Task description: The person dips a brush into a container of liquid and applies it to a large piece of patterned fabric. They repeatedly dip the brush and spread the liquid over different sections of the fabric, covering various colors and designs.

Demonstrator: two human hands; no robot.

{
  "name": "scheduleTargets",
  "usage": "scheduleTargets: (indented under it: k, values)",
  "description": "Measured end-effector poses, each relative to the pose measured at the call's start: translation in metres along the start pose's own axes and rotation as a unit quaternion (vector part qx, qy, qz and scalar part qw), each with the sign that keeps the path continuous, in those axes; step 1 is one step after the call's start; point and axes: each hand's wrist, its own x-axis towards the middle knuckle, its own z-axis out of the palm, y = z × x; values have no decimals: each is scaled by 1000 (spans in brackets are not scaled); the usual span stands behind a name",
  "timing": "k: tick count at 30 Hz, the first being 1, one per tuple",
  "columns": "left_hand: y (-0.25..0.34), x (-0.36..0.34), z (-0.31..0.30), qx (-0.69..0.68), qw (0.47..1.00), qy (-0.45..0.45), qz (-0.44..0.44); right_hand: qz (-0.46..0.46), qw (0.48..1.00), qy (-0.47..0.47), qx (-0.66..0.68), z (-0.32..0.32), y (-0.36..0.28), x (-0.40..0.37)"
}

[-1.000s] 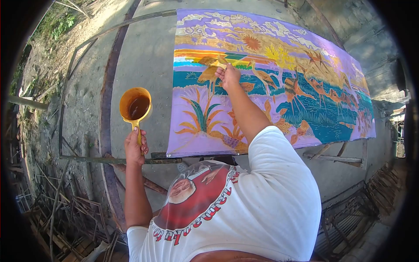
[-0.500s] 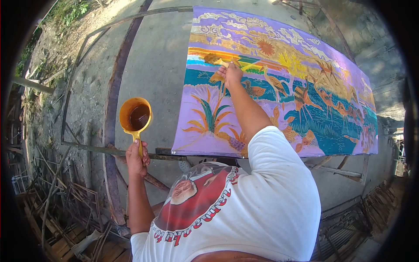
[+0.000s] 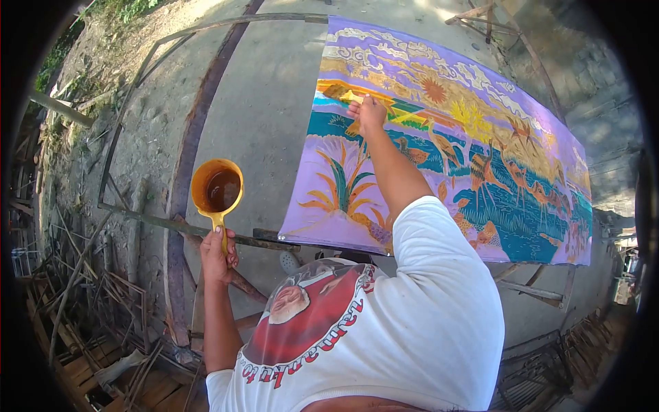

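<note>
My left hand (image 3: 218, 255) is closed around the handle of a yellow dipper (image 3: 197, 189). Dark brown liquid (image 3: 224, 191) partly fills it, and the dipper hangs over the ground to the left of a painted cloth (image 3: 322, 220). Out over the cloth's upper left, my right hand (image 3: 369, 113) grips a wide paintbrush (image 3: 352, 97) by its yellow handle. The brush's brown bristles point left and lie over the orange band near the cloth's left edge. The cloth is purple, teal and orange, with birds, plants and clouds on it.
A wooden frame of poles (image 3: 154, 223) runs along the near side and left of the cloth. Another long beam (image 3: 197, 117) crosses beneath it. Piled sticks (image 3: 75, 309) lie at lower left, and grey concrete ground (image 3: 261, 103) shows beyond.
The brush in my right hand has moved left across the cloth, closer to its left edge. The whole view has shifted slightly. My left hand still holds the dipper.
</note>
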Motion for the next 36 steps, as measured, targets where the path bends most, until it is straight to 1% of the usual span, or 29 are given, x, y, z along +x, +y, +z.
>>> scheduleTargets:
  k: [2, 4, 6, 8, 10, 12, 13, 16, 18, 20, 21, 23, 29, 32, 36]
  values:
    - [-1, -1, 1, -7, 1000, 1, 3, 26, 998, -44, -39, 17, 5, -3]
    - [0, -2, 2, 1, 1000, 1, -1, 25, 997, -57, -53, 36, 5, -6]
    - [0, -4, 1, 3, 1000, 3, -6, 29, 995, -64, -70, 40, -2, -12]
    - [-1, -4, 1, 1, 1000, 3, -9, 4, 995, -90, -48, 39, -16, -11]
    - [-3, -6, 0, 3, 1000, 0, -7, 3, 993, -102, -54, 25, -30, -6]
    - [-4, -7, -1, 2, 1000, -2, -7, 1, 990, -105, -91, 7, -37, 6]
    - [-4, -7, -1, 5, 1000, -4, -5, 9, 985, -116, -127, -6, -41, 11]
    - [-4, -11, 0, -4, 1000, -8, 6, 28, 982, -110, -149, -45, -46, 36]
    - [-2, -15, 0, -5, 1000, 0, 5, 31, 981, -119, -150, -63, -55, 48]
    - [-1, -18, 1, -5, 1000, 7, 2, 35, 980, -125, -151, -64, -57, 46]
    - [-1, -19, 1, -2, 1000, 5, 6, 38, 984, -115, -130, -65, -56, 45]
    - [-1, -20, 2, -2, 1000, 6, 10, 41, 987, -107, -111, -61, -53, 47]
    - [-1, -24, 11, 8, 1000, 16, 7, 58, 977, -169, -113, -5, -20, 32]
    - [-3, -27, 17, 4, 1000, 28, -3, 46, 974, -181, -126, 15, -23, 36]
    - [-4, -32, 20, 0, 1000, 20, 0, 19, 964, -226, -137, 20, -50, 53]
